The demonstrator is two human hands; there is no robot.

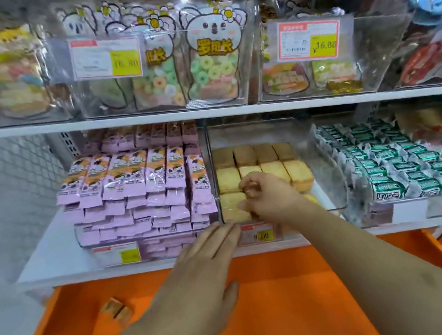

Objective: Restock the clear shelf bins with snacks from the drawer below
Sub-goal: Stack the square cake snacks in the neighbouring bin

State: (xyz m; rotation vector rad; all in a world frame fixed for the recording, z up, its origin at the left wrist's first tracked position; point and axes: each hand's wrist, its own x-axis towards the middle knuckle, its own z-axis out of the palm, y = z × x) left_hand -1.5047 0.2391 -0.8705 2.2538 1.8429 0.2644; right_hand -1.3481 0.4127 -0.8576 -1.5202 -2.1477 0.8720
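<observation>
A clear shelf bin (329, 197) in the middle of the lower shelf holds rows of yellow wrapped cakes (272, 170). My right hand (268, 196) is inside the bin, fingers curled over the front cakes; whether it grips one I cannot tell. My left hand (204, 257) reaches forward with straight fingers, tips touching the bin's front edge by the price tag (260, 235). Below, the orange drawer (289, 299) is pulled out. One small wrapped snack (116, 309) lies at its left.
A bin of pink snack packs (138, 196) stands left of the cake bin, and a bin of green-wrapped snacks (401, 164) stands right. The upper shelf carries clear bins of candy bags (208, 64). The white shelf edge (87, 274) runs just above the drawer.
</observation>
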